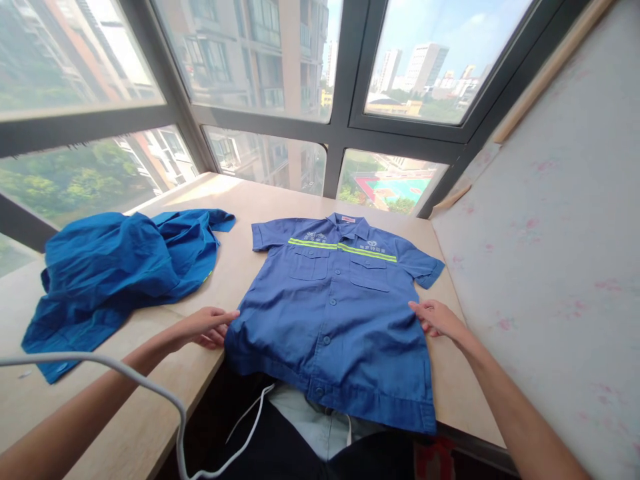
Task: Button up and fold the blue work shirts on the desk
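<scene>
A blue short-sleeved work shirt (310, 313) lies spread face up, its collar away from me and its front buttoned. A yellow-green stripe crosses the chest above two flap pockets, and the hem hangs over the near edge. At the shirt's left side edge, my left hand (213, 325) is closed with thumb and fingers on the cloth. My right hand (434, 317) pinches the opposite side edge below the sleeve. The fingertips under the cloth are partly hidden.
Another blue garment (125, 267) lies crumpled at the left of the pale window ledge (233, 193). A white cable (145, 381) loops across the lower left, over my left forearm. Window frames (345, 87) stand behind, and a flowered wall (550, 233) bounds the right side.
</scene>
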Demonstrator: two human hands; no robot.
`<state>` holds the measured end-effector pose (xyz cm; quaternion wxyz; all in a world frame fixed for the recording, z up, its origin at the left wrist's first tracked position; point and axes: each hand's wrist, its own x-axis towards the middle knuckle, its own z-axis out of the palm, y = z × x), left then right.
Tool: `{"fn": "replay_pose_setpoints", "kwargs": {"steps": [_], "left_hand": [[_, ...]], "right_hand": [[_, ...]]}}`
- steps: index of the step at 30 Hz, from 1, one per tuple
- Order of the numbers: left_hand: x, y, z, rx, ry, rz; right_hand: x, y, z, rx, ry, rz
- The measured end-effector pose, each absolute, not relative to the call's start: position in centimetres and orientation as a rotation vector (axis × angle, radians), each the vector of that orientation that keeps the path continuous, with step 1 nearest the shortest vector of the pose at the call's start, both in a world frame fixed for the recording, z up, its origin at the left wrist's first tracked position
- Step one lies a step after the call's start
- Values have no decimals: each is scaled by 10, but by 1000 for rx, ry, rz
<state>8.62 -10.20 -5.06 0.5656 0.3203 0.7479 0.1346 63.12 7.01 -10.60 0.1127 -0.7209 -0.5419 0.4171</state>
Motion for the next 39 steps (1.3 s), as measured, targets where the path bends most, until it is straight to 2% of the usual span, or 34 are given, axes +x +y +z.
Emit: {"fn": "replay_pose_setpoints", "kwargs": {"steps": [5, 10, 14, 19, 24, 28, 32, 39], "left_hand": [[87, -110, -54, 845, 1621, 240], [99, -110, -55, 717, 1596, 510], [100, -114, -55, 596, 1730, 695], [102, -118, -57, 588, 1803, 739], [116, -117, -49, 604, 1770, 583], [123, -118, -49, 712, 1766, 403], [118, -120, -56, 907, 1707, 350], [93, -116, -56, 1037, 1736, 153]], "right_hand": [[629, 37, -93, -2054, -1866, 1474], [635, 21, -93, -1751, -1745, 1671], [649, 13, -104, -1726, -1528, 1599], [659, -3, -108, -1848, -1407, 1416], [651, -28, -96, -1988, -1408, 1544], [646, -49, -88, -1832, -1593, 1690], [654, -57, -87, -1762, -1607, 1712], [676, -56, -82, -1936, -1820, 1750]]}}
